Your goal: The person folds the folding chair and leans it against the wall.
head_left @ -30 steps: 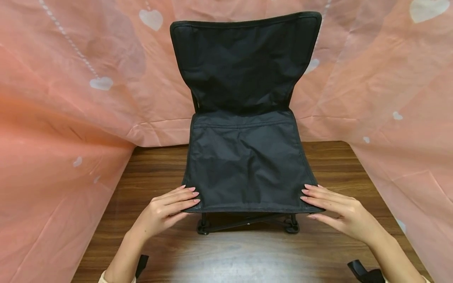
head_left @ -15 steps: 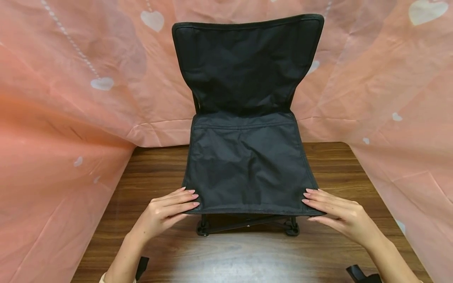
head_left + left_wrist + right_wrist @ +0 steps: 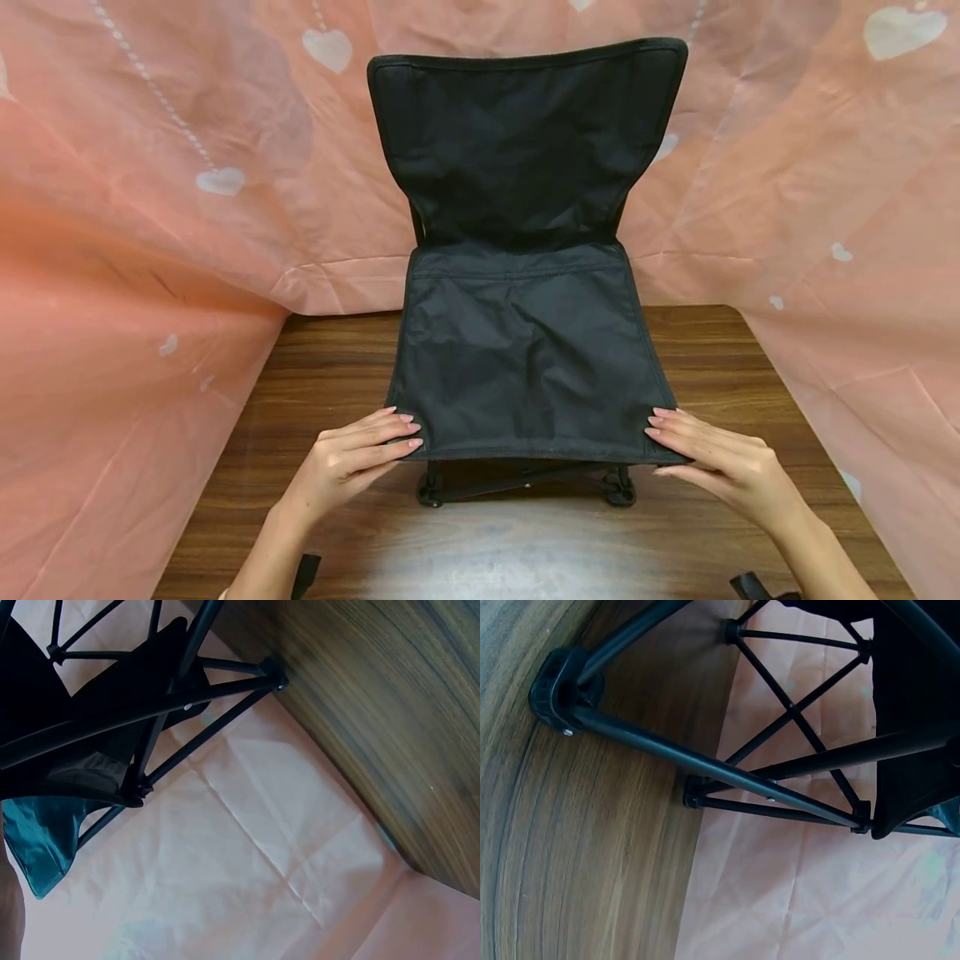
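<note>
A black folding camp chair (image 3: 517,358) stands unfolded, its seat facing up and its fabric backrest (image 3: 525,150) upright behind. My left hand (image 3: 341,462) holds the seat's front left corner, fingers laid over the top and thumb lower down by the edge. At the front right corner my right hand (image 3: 731,467) does the same, thumb below the edge. Beneath the seat, crossed metal tubes (image 3: 202,697) show in the left wrist view. The right wrist view has a leg tube (image 3: 675,754) ending in a plastic foot (image 3: 566,690) on the wood surface.
Dark wood-grain surface (image 3: 337,367) lies under the chair. Pink fabric with white hearts hangs behind (image 3: 330,225) and along both sides, close to the backrest. Black straps (image 3: 303,575) show near the wrists.
Chair, hands and backdrop all sit slightly lower in the head view, so the view has tilted up a little. Both hands stay at the seat's front corners.
</note>
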`<state>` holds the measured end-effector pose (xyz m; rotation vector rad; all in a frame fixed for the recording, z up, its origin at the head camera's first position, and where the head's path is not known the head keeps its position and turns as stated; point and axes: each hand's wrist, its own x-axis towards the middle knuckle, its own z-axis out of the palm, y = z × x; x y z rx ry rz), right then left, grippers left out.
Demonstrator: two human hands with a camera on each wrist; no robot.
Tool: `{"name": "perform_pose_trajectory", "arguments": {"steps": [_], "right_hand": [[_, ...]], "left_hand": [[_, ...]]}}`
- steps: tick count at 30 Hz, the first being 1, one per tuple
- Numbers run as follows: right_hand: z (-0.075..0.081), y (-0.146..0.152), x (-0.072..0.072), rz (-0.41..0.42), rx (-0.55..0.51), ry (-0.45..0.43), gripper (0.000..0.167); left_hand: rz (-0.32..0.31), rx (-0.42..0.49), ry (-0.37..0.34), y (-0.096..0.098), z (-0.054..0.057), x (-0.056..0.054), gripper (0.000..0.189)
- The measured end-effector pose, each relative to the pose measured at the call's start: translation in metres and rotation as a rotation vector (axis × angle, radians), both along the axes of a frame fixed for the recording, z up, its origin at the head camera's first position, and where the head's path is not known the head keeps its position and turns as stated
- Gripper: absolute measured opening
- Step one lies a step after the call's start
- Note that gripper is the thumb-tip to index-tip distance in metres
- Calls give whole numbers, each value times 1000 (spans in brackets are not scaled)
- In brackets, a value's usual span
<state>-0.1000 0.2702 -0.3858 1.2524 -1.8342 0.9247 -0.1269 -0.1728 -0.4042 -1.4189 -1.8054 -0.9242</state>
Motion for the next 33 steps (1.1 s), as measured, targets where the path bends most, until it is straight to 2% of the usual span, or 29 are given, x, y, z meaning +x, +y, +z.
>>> {"name": "perform_pose_trajectory", "arguments": {"steps": [5, 12, 20, 33], "right_hand": [[3, -2, 2, 34, -18, -3, 35], [5, -4, 1, 49, -35, 3, 35], [7, -4, 0, 62, -43, 5, 34], [7, -12, 0, 78, -119, 7, 32]], "left_hand": [[-6, -4, 6, 0, 2, 6, 16], [-31, -18, 1, -1, 7, 6, 16], [0, -63, 26, 1, 10, 5, 17], [44, -45, 37, 3, 10, 5, 18]]}}
